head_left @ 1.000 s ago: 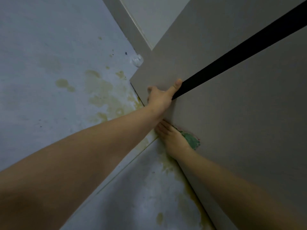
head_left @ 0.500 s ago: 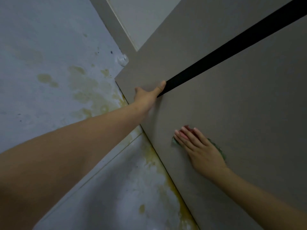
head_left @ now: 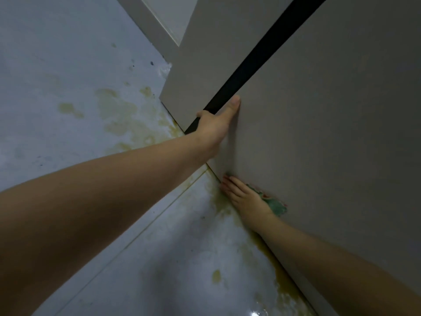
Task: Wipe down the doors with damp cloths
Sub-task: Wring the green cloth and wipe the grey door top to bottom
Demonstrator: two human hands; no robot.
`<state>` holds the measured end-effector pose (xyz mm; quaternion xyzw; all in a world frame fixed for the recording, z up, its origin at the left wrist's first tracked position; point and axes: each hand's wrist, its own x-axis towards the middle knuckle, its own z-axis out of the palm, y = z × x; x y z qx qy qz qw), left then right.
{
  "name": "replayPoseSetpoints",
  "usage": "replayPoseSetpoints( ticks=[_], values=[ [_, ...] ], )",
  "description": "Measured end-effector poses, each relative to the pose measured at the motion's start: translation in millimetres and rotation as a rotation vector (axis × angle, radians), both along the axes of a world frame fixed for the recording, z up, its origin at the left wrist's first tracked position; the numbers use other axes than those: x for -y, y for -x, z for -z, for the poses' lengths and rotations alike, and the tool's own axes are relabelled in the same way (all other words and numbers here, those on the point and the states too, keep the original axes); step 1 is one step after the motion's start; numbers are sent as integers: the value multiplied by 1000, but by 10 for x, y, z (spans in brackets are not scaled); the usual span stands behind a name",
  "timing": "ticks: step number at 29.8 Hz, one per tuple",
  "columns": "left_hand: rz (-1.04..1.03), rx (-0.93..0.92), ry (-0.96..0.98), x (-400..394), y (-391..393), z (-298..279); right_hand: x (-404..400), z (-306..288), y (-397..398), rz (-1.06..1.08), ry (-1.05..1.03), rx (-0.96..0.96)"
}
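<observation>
Door (head_left: 319,133): grey-beige panel, right half of the scene, crossed by a black strip (head_left: 262,58) running from far right down to its lower edge.
Left hand (head_left: 216,126): grasps the door's edge at the strip, thumb laid along the panel face, fingers wrapped behind and hidden.
Right hand (head_left: 246,199): fingers straight, pressing a green cloth (head_left: 276,207) flat against the door's bottom corner, near the floor.
Floor (head_left: 91,76): pale tiles with yellowish stains (head_left: 127,112), left and near.
</observation>
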<state>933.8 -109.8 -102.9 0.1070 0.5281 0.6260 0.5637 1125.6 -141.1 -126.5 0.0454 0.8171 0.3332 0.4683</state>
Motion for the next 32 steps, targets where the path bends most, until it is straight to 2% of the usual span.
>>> replayPoseSetpoints(
  ticks=[6,10,12,14,16,20,23,26,29,32],
  values=[
    [-27,10,-29,56,-31,-58,132,-353,-517,-19,-28,48],
    [-8,30,-19,106,-21,-111,92,-746,-599,-40,-158,-294],
    [31,3,6,97,-16,-108,48,-803,-425,-41,-188,-370],
    [42,-67,50,80,-14,-115,-42,-675,-111,-100,-185,-323],
    [34,-101,64,68,-8,-109,-137,-426,292,-67,-140,-244],
    [19,-65,60,76,-32,-106,-190,-23,695,-43,-172,-249],
    [10,-98,117,89,-69,-107,-129,108,583,-28,-168,-126],
    [10,-106,114,99,-91,-118,-73,76,324,-19,-171,-201],
    [29,-137,123,125,-64,-129,-15,-24,15,-30,-32,-121],
    [38,-159,158,186,-53,-187,78,-175,-341,19,-53,-179]
  ],
)
